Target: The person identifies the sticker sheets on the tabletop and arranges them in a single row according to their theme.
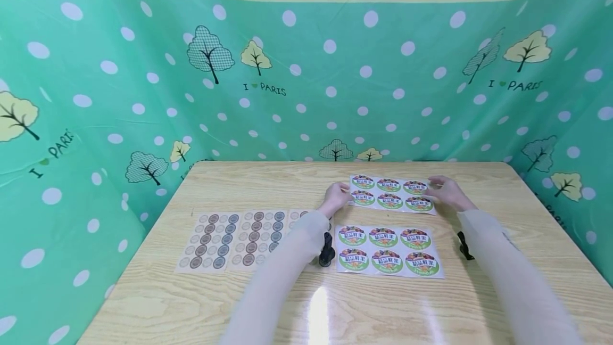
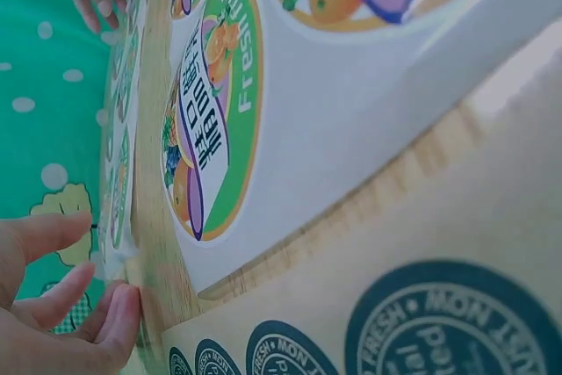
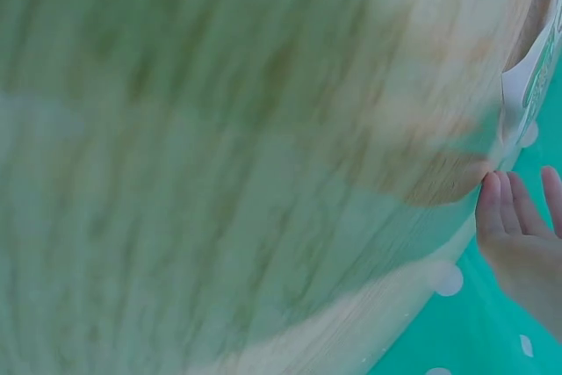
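In the head view, a white sheet of round fruit stickers (image 1: 389,194) lies toward the back of the table. My left hand (image 1: 337,197) is at its left edge; in the left wrist view the left thumb and fingers (image 2: 123,313) stand apart beside that edge. At the sheet's right end is my right hand (image 1: 446,192), its fairly straight fingers (image 3: 502,204) meeting the table or sheet edge in the right wrist view. A second sheet of fruit stickers (image 1: 367,246) lies flat nearer me, between the forearms.
Left of the fruit stickers, sheets of small round brown, dark blue and pale stickers (image 1: 208,241) lie side by side, one partly behind my left forearm. Black straps (image 1: 327,252) hang at both wrists. A green dotted curtain (image 1: 306,79) surrounds the wooden table (image 1: 158,302).
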